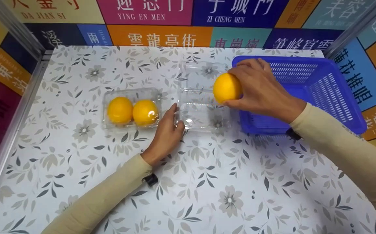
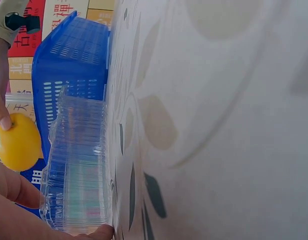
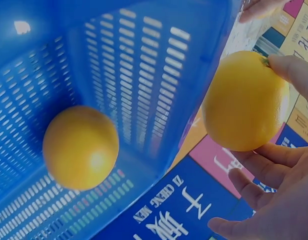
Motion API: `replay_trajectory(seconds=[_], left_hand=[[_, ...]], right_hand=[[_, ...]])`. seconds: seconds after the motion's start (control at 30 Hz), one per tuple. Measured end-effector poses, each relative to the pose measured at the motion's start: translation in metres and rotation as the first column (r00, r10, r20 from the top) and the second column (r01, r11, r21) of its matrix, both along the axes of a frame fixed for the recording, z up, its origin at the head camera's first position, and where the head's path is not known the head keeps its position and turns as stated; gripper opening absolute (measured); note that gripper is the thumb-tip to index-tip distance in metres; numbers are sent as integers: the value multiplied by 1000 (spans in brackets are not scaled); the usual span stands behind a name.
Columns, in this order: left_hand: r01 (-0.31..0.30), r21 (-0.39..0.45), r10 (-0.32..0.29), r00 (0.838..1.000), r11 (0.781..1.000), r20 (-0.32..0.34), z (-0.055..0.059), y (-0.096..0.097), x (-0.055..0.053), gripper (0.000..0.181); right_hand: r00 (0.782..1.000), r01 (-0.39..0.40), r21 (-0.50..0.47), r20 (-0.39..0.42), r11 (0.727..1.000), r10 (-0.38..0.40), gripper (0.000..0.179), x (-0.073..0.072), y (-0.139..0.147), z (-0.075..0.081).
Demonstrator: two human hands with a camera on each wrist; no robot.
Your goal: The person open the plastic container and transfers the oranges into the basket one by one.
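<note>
Saw two yellow fruits point(image 1: 120, 110) side by side in a clear box point(image 1: 132, 92) at left. Next, found the left hand point(image 1: 165, 135) touching the edge of an open clear container point(image 1: 202, 112), fingers fairly straight, unclenched. Noted a third yellow fruit point(image 1: 226, 88) raised by the container's right side, pinched in the right hand point(image 1: 259, 89). Spotted a fourth yellow fruit point(image 3: 81, 147) inside the blue basket point(image 1: 332, 87).

You've got bright light, a glare spot on the boxed right orange point(image 1: 144, 111), faint shadow below the basket point(image 1: 327, 89); your left-wrist tabletop point(image 2: 229, 125) looks soft up close.
</note>
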State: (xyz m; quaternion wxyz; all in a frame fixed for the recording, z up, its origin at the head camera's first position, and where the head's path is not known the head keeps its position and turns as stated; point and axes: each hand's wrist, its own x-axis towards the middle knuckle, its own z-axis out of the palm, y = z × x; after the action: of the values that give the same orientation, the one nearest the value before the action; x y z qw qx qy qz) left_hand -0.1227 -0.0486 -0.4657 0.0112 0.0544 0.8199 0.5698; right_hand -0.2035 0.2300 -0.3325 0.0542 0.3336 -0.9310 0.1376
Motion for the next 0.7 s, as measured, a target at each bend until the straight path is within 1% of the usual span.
replay_trajectory(seconds=[0.1, 0.13, 0.33, 0.37, 0.4, 0.5, 0.7], left_hand=[[5, 13, -5, 1000, 1000, 2, 0, 0, 0, 70], [5, 18, -5, 1000, 1000, -5, -3, 0, 0, 70], [10, 36, -10, 1000, 999, -7, -6, -1, 1, 70], [11, 37, -11, 1000, 999, 2, -3, -1, 2, 70], [10, 37, -10, 1000, 999, -7, -5, -1, 1, 70], [14, 41, -14, 1000, 999, -2, -5, -1, 1, 70], [17, 30, -17, 1000, 999, 3, -3, -1, 1, 70]], right_hand=[[1000, 19, -8, -3, 1000, -19, 77, 1, 8, 3], [1000, 23, -13, -5, 1000, -23, 77, 2, 11, 4], [999, 47, -34, -20, 998, -47, 80, 5, 25, 10], [998, 50, -36, -22, 998, -50, 80, 5, 28, 11], [998, 50, -37, -29, 998, -51, 80, 5, 30, 11], [998, 57, -43, -37, 997, -59, 78, 7, 39, 12], [995, 97, -38, -14, 995, -98, 78, 10, 55, 11]])
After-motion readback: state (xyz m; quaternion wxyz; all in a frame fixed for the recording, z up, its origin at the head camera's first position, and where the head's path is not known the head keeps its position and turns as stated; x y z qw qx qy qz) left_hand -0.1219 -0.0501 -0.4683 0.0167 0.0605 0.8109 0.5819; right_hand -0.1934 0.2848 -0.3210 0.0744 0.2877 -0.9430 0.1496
